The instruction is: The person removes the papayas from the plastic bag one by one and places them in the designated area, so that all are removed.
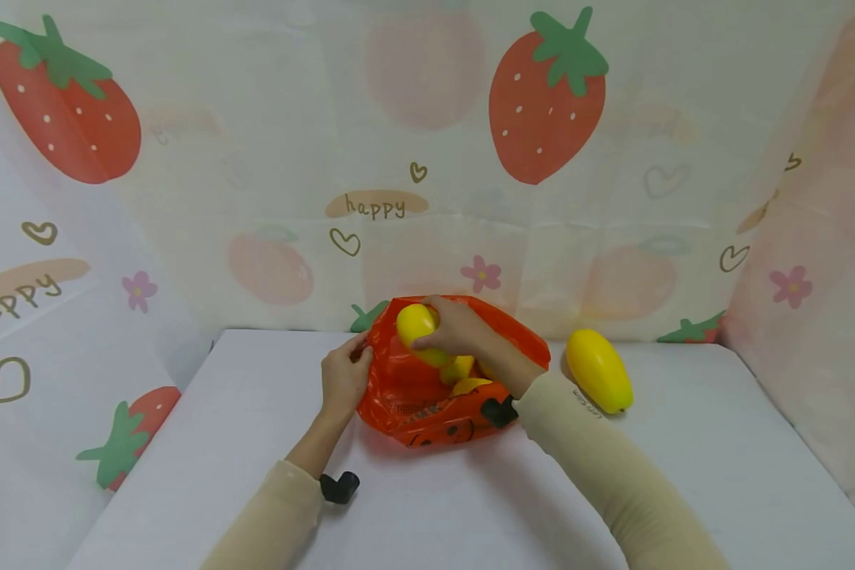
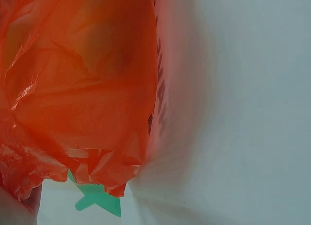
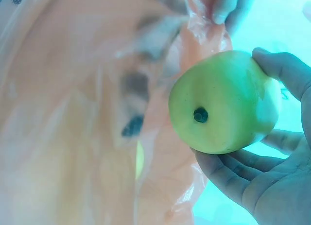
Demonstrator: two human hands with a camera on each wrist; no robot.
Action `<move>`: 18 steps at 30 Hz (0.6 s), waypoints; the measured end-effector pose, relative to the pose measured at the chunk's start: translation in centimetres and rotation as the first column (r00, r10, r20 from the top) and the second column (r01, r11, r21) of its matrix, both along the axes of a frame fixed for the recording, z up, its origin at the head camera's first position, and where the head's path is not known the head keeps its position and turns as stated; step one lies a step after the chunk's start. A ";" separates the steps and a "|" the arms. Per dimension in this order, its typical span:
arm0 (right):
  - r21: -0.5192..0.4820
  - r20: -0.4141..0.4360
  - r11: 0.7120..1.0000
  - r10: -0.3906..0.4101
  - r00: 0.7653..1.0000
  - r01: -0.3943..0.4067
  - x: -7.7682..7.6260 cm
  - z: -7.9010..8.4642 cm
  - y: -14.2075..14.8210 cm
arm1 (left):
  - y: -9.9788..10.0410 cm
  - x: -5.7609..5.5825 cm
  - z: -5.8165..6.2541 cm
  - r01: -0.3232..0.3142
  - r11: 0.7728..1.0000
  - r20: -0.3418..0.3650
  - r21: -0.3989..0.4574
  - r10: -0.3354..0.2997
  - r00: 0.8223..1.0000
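Note:
A red plastic bag (image 1: pixel 399 372) lies with its mouth spread on the white table, a printed face on its front. At the bag's left rim, my left hand (image 1: pixel 343 380) pinches the plastic between thumb and fingers. Over the opening my right hand (image 1: pixel 452 328) grips a yellow papaya (image 1: pixel 416 324). The right wrist view shows this papaya (image 3: pixel 218 106) end-on with its dark stem spot, thumb on one side and fingers on the other. Inside the bag are more yellow fruits (image 1: pixel 472 385), partly hidden by the right forearm and plastic.
Another yellow papaya (image 1: pixel 598 370) lies on the white table (image 1: pixel 712 443) to the right of the bag. A cloth backdrop (image 1: pixel 292 142) printed with strawberries and hearts rises behind the table and along both sides. Black wrist mounts (image 1: pixel 340 488) sit at the cuffs.

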State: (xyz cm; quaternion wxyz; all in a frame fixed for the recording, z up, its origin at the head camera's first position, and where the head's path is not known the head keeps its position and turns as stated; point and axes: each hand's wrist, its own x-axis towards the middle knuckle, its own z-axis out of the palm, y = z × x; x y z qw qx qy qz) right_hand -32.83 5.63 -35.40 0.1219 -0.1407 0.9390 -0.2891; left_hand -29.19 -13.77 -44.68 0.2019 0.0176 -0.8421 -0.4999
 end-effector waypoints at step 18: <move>-0.093 -0.087 0.992 0.078 0.993 -0.086 0.9 1.4 2.6 | -0.1 0.2 0.2 -0.013 1.000 -0.019 0.018 0.013 1.000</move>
